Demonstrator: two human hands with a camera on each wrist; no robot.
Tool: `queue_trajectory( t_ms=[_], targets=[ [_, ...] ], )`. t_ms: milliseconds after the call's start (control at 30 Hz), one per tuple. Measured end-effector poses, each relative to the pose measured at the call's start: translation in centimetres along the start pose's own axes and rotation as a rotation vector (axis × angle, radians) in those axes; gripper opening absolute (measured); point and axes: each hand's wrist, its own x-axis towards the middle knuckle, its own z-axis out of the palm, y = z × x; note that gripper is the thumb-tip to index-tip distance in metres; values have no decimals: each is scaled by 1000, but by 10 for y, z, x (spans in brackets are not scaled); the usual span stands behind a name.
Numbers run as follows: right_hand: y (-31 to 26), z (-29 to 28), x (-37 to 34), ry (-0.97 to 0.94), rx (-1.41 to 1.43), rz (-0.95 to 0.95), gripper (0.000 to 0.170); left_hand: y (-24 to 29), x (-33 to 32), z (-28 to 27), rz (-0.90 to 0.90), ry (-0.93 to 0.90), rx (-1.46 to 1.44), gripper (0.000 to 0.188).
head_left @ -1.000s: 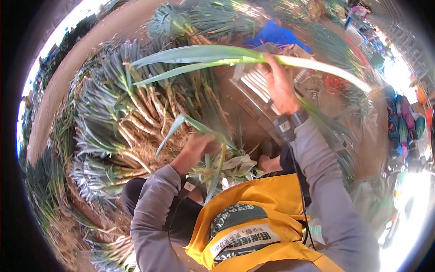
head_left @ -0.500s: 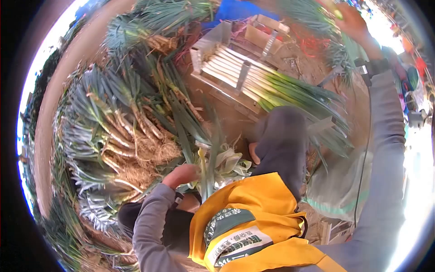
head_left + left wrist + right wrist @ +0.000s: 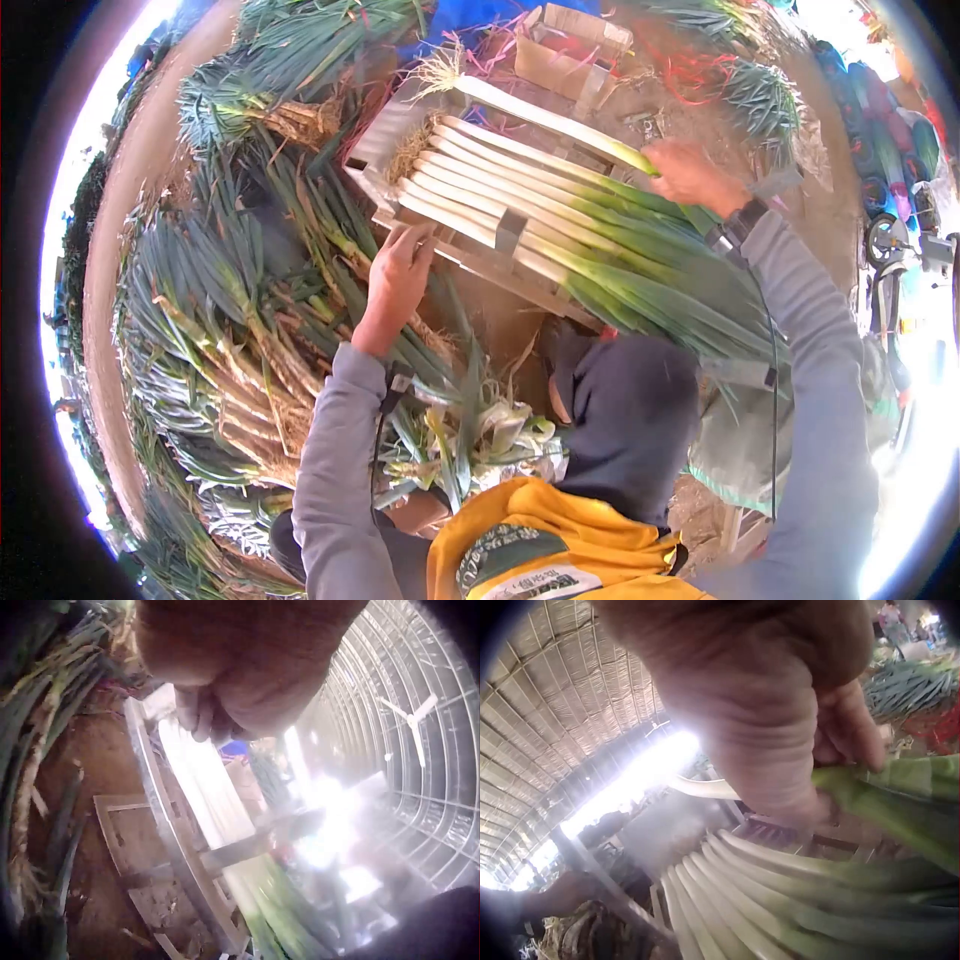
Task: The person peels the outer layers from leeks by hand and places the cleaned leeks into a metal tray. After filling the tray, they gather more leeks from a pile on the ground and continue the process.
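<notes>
In the head view my right hand [image 3: 695, 178] grips a leek [image 3: 550, 118] where its white stalk turns green, roots pointing left, above the far side of a wooden crate [image 3: 545, 297]. Several leeks [image 3: 500, 190] lie side by side in the crate, their green leaves hanging past its right end. My left hand [image 3: 395, 285] is at the crate's near left edge, fingers loosely bent and holding nothing visible. The right wrist view shows the fingers of my right hand [image 3: 780, 727] round the held leek's green part [image 3: 900, 799].
Unsorted leeks [image 3: 230, 340] with roots are heaped at the left. Peeled leaves [image 3: 510, 435] lie between the legs. A cardboard box [image 3: 565, 55], red twine [image 3: 690, 75] and a blue sheet [image 3: 470, 20] are beyond the crate. A pale sack [image 3: 740, 440] lies at right.
My right hand has come down from the upper right with the leek, now over the crate. My left hand has left the leaves by my lap and moved up to the crate's edge.
</notes>
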Motion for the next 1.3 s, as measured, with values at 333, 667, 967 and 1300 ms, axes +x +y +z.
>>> queue_trajectory(
  t_ms=[333, 667, 967, 1300],
  targets=[
    [9, 73, 50, -38, 261, -76, 42, -33, 156, 150, 275, -56, 204, 35],
    [0, 102, 38, 1, 742, 99, 49, -53, 163, 177, 312, 90, 305, 28],
    [-15, 105, 24, -51, 844, 77, 43, -47, 155, 179, 251, 74, 356, 20],
    [-14, 106, 40, 98, 800, 45, 44, -45, 154, 178, 273, 122, 401, 24]
  ],
)
